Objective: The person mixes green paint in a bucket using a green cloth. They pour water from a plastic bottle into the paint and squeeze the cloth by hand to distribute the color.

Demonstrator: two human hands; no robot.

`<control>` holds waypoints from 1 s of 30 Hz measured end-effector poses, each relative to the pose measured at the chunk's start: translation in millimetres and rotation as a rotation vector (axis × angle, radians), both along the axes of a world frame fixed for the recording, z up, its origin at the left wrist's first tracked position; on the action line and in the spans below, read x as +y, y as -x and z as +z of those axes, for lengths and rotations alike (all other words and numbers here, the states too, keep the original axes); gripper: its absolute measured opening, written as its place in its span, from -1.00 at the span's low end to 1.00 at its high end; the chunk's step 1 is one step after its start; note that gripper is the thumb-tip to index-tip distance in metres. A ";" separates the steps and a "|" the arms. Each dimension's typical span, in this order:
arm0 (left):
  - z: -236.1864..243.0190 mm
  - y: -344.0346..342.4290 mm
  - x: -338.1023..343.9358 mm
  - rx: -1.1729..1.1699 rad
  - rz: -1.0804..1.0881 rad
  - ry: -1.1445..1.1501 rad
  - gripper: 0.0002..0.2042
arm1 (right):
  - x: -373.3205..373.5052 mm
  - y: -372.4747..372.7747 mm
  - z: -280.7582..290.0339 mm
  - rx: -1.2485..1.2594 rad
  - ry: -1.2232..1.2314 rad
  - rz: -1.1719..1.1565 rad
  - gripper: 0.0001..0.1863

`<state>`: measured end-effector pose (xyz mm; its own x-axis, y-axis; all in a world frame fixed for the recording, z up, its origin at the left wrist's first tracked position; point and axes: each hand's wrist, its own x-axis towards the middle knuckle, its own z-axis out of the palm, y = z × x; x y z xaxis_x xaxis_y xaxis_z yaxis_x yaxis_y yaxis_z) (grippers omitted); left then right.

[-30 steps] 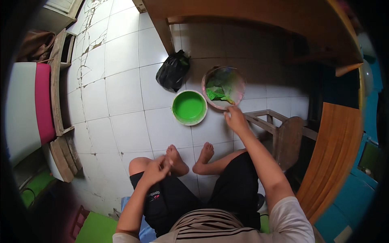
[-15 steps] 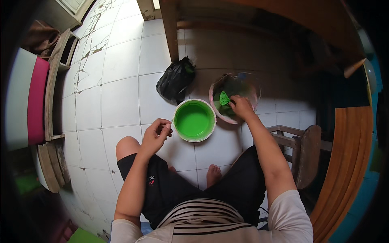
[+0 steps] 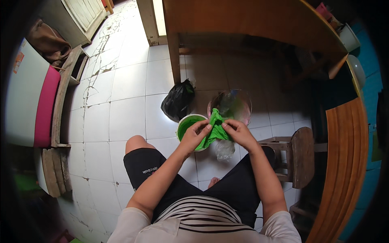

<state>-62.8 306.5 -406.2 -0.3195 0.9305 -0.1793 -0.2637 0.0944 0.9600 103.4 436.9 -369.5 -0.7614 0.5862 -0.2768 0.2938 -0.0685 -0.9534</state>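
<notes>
Both my hands hold a thin, crumpled green plastic bag [image 3: 216,128] up in front of me. My left hand [image 3: 196,137] pinches its left side, and my right hand [image 3: 242,134] pinches its upper right edge. Wrinkled clear plastic [image 3: 225,150] hangs below the bag; whether it is joined to it I cannot tell. Just beyond my left hand stands a round bucket [image 3: 182,126] with a whitish rim and a bright green inside, partly hidden by that hand and the bag. Behind my right hand is a pinkish, see-through basin [image 3: 246,106] with dark and clear plastic in it.
A tied black plastic bag [image 3: 178,100] rests on the white tiled floor [image 3: 125,121] beside a wooden post. Close to my right knee is a small wooden stool [image 3: 303,158]. A large wooden table [image 3: 251,20] stands ahead, and a low wooden bench [image 3: 60,109] runs along the left.
My right hand has come away from the basin with the green bag, nearer to me. My left hand has moved right from beside the bucket and taken hold of the bag. The view has shifted.
</notes>
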 end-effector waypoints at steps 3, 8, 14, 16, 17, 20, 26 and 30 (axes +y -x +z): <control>16.1 -9.9 -6.7 -0.049 0.116 0.072 -0.65 | -13.4 7.8 -6.7 0.036 -0.042 -0.001 -0.78; -2.1 -6.9 -10.7 0.114 0.245 -0.036 -0.81 | -24.2 16.6 -8.2 0.031 -0.094 -0.028 -0.80; -34.8 -2.8 -19.4 -0.068 0.339 0.033 -0.86 | -33.5 22.2 -15.3 0.046 0.016 -0.131 -0.83; -45.4 -1.1 -21.0 -0.144 0.352 -0.001 -0.87 | -34.2 22.9 -22.5 0.052 0.043 -0.160 -0.83; -50.4 -0.3 -23.2 -0.177 0.356 0.029 -0.86 | -35.1 22.9 -23.7 0.050 0.072 -0.159 -0.82; -55.9 2.4 -28.3 -0.217 0.326 0.016 -0.85 | -36.5 21.6 -32.9 0.065 0.085 -0.143 -0.82; -32.1 18.7 -32.4 -0.257 0.178 0.011 -0.67 | -43.6 18.6 -34.6 -0.001 -0.051 -0.149 -0.82; -23.7 24.7 -28.8 0.000 0.101 0.018 -0.67 | -45.5 15.7 -32.3 -0.033 -0.047 -0.126 -0.82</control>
<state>-87.5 277.7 -430.0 -0.4118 0.8900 -0.1958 -0.2731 0.0844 0.9583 87.7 391.4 -401.8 -0.6717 0.6897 -0.2703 0.3172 -0.0619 -0.9463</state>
